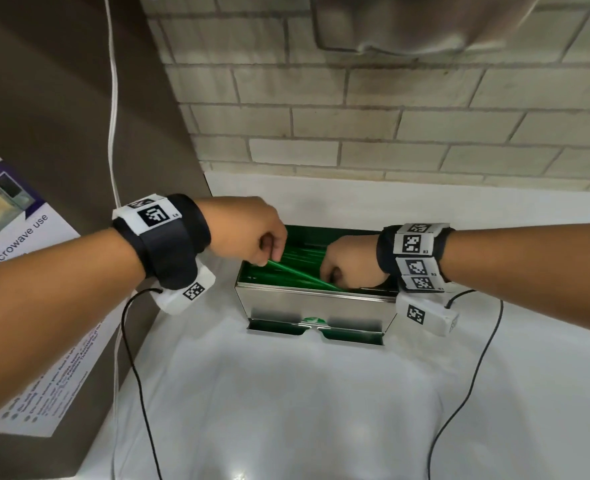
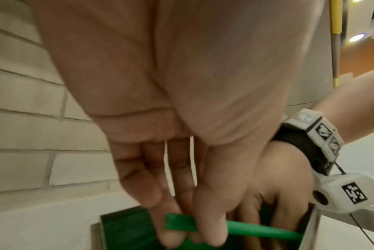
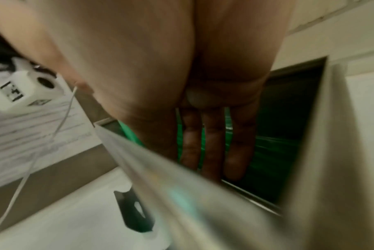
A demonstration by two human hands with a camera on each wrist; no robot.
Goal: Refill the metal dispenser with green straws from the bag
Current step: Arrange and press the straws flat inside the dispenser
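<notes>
The metal dispenser (image 1: 307,303) stands on the white counter against the wall, its top open and green straws (image 1: 252,277) lying inside. My left hand (image 1: 265,261) hovers over its left end and pinches a green straw (image 1: 297,273) between thumb and fingertips; the left wrist view shows the flattened straw end (image 2: 177,223) in that pinch. The straw slants down to the right, where its far end goes under my right hand (image 1: 335,282). Its fingers (image 3: 211,148) reach straight down among the straws, thumb folded against the palm. The bag is not in view.
A brick wall (image 1: 355,116) rises right behind the dispenser. To the left stands a brown appliance side with a microwave-use notice (image 1: 27,237) and a white cable (image 1: 113,116). Black wrist cables (image 1: 477,375) trail over the counter (image 1: 286,410). The dispenser's front tray (image 1: 355,336) shows green.
</notes>
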